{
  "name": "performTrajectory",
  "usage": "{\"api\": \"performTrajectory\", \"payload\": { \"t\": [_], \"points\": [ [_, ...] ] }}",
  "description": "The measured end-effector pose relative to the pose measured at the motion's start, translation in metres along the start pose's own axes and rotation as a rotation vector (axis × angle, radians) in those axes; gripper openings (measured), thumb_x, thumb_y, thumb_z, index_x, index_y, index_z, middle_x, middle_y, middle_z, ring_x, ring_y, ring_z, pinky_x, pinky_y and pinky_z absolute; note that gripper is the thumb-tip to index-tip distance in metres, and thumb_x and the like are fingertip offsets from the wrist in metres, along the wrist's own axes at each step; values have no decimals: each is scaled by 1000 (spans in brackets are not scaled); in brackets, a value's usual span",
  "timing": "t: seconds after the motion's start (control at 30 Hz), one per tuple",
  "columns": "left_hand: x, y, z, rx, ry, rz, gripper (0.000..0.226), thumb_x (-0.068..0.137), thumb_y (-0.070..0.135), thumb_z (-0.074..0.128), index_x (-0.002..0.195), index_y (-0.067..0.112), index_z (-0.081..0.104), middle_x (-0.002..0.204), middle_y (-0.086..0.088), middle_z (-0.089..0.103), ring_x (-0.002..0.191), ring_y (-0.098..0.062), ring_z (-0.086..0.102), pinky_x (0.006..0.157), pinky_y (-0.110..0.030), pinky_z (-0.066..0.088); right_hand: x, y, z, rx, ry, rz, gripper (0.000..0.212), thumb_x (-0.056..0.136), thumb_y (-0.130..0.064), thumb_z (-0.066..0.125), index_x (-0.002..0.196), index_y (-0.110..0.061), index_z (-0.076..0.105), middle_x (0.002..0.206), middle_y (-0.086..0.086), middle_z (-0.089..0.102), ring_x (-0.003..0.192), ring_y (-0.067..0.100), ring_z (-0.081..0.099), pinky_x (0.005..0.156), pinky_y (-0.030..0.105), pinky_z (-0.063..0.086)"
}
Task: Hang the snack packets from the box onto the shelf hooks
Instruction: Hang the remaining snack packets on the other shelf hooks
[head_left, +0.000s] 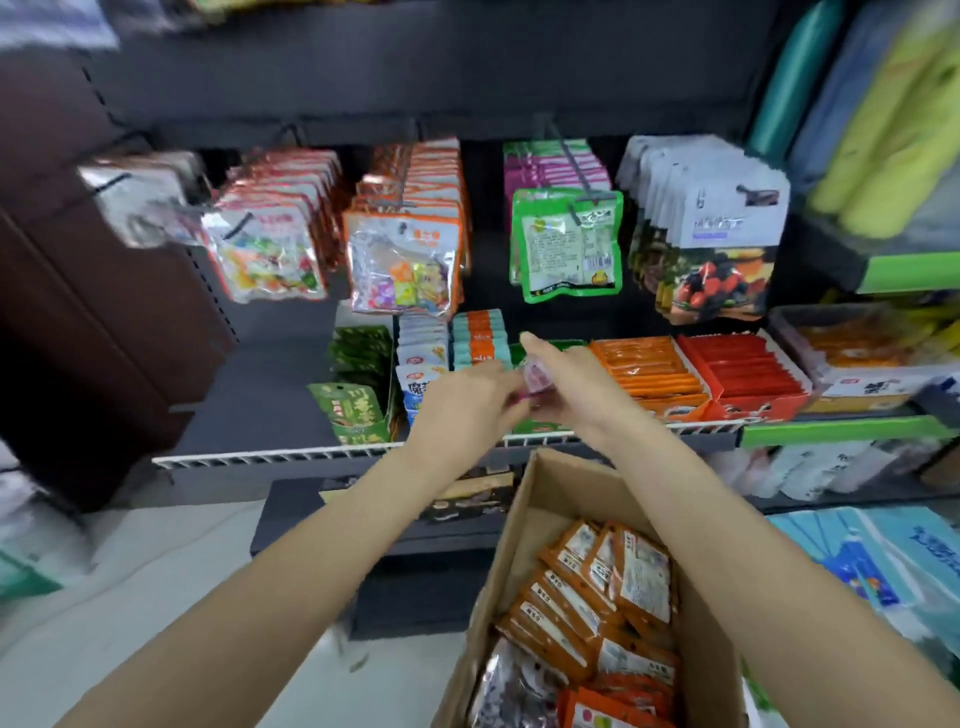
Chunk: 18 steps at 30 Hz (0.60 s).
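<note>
Nearest, the open brown cardboard box (524, 519) holds orange snack packets (587, 597) waiting their turn. Beyond the box, left hand (462, 402) and right hand (563, 387) together pinch one small pink packet (535, 379), probably squaring its hole. Farther past the box hangs the green packet (569, 244) on its hook (571, 161).

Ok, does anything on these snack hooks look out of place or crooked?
Yes. The front green foil packet hangs back side out, showing its barcode label, and sits slightly tilted. The pink and purple packets behind it on that row differ in colour, so it may be on the wrong hook.
</note>
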<state>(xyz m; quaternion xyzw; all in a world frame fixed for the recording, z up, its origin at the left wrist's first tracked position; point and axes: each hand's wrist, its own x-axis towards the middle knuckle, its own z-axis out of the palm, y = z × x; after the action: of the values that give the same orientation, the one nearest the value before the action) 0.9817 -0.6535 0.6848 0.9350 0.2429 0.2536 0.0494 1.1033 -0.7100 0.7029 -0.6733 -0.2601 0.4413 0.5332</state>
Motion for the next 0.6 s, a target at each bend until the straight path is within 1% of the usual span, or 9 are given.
{"api": "performTrajectory", "payload": {
  "t": [0.07,0.1,0.2,0.27,0.33,0.37,0.43,0.53,0.6],
  "points": [
    [-6,-7,-15,34,12,76,24,83,38,61,89,18,73,78,-3,66,67,-26,65,49,-30,43,-1,-9,13,-82,23,-82,17,87,-2,53,82,14,57,70,18,51,66,28,56,59,35,49],
    [-10,-11,-24,40,1,82,29,83,46,60,90,21,74,80,0,68,68,-22,66,50,-26,40,-2,-12,17,-168,51,-126,15,84,4,52,82,18,55,68,18,47,63,26,53,56,32,44],
    [-21,-33,-47,-24,20,41,48,84,59,46,101,22,71,102,5,68,85,-16,67,59,-25,48,-4,-25,25,-395,109,-305,16,84,-4,62,94,8,68,77,15,60,72,20,56,65,32,44],
    [-26,-47,-61,-62,87,-10,42,88,47,53,115,17,65,124,-3,58,109,-22,59,83,-34,52,-11,-37,31,-411,100,-385,17,84,-9,66,100,-5,71,91,5,67,85,16,60,78,31,48],
    [-25,-55,-74,-159,120,-75,45,85,33,65,127,19,56,142,-5,40,127,-20,41,105,-32,36,-18,-48,40,-366,44,-453,18,84,-10,67,102,-9,71,90,0,67,83,10,60,75,22,47],
    [-24,-56,-81,-245,100,-133,53,83,31,69,132,24,51,145,-2,33,128,-14,35,106,-25,30,-20,-54,44,-348,14,-482,17,84,-10,67,101,-9,71,89,-2,67,80,7,60,72,18,46],
    [-19,-58,-94,-391,72,-242,63,80,31,73,135,35,43,135,4,35,114,-5,37,99,-19,31,-19,-64,53,-287,-14,-515,16,84,-8,67,100,-9,71,88,-2,67,81,8,62,72,15,47],
    [-11,-67,-103,-421,122,-282,64,78,33,74,135,36,44,97,9,42,80,-5,39,75,-10,33,-14,-76,63,-186,20,-575,16,80,-4,70,95,-10,70,91,3,68,88,16,64,83,28,52],
    [-3,-73,-105,-441,158,-298,65,77,33,74,135,33,45,93,5,41,77,-4,37,69,-10,31,-7,-79,66,-183,80,-629,25,79,-5,71,101,-17,68,100,2,67,95,17,63,87,32,52]
  ]
}}
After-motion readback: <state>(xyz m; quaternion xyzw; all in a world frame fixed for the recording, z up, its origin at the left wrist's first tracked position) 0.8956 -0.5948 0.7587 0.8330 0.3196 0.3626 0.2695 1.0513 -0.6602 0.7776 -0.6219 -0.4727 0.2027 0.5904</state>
